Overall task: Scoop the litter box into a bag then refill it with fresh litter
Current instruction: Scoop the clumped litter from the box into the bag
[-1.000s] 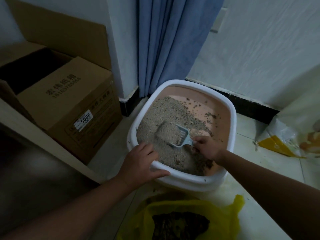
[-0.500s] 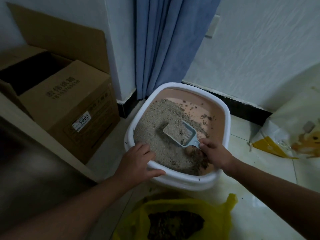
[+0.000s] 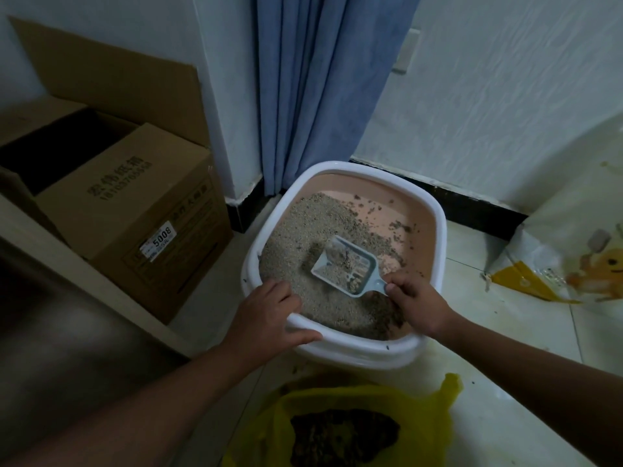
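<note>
A pink litter box with a white rim stands on the tiled floor by the wall, with grey litter heaped on its left side and pink bottom bare at the right. My left hand grips the near-left rim, thumb along the outside. My right hand pinches the handle of a grey-blue slotted scoop, held just above the litter with a little litter and some clumps in it. A yellow plastic bag lies open in front of the box with dark used litter inside.
A cardboard box with open flaps stands at the left behind a pale wooden edge. A blue curtain hangs behind the litter box. A white and yellow litter sack lies on the floor at the right.
The scoop has come up out of the litter heap, and most of the fine litter has fallen through its slots. My right hand drew back toward me. My left hand stayed on the rim.
</note>
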Tool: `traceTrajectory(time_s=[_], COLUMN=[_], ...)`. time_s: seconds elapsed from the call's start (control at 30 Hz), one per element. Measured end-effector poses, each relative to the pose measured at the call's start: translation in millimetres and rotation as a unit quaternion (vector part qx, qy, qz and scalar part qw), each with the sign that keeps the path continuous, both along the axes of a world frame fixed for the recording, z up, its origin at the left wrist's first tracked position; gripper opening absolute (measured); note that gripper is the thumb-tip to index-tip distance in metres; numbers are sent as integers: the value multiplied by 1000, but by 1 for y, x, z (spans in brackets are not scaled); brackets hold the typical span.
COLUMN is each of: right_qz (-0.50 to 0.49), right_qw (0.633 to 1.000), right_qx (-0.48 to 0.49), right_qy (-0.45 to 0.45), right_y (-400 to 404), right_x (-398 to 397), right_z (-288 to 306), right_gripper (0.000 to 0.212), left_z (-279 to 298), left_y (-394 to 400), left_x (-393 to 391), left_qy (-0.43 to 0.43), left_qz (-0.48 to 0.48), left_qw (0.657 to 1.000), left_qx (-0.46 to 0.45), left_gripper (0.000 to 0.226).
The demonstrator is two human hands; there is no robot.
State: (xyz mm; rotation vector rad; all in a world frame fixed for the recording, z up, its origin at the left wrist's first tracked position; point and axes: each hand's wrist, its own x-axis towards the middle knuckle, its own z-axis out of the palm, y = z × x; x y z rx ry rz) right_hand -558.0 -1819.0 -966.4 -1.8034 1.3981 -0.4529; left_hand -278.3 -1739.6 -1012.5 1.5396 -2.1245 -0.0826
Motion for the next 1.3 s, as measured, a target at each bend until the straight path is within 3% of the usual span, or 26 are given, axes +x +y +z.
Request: traceTrajectory(time_s=[0.6, 0.87, 1.1, 1.3], right_qz=[30, 13, 87, 185], right_qw=[999, 997, 994, 982], right_qx=[1, 66, 50, 46], right_qy=[27, -30, -49, 12], right_y=[2, 3, 21, 41], right_x=[0, -6, -16, -12], right_z=[1, 12, 30, 35], right_gripper=[24, 33, 37, 35], left_z=[0, 1, 7, 6], left_y=[2, 0, 1, -1], left_x=[1, 1, -1, 0], left_qy=[-2, -3, -13, -32], left_qz=[-1, -11, -21, -33], left_qw=[1000, 1000, 999, 999], left_qx=[0, -5, -20, 14], left_gripper=[52, 54, 53, 26])
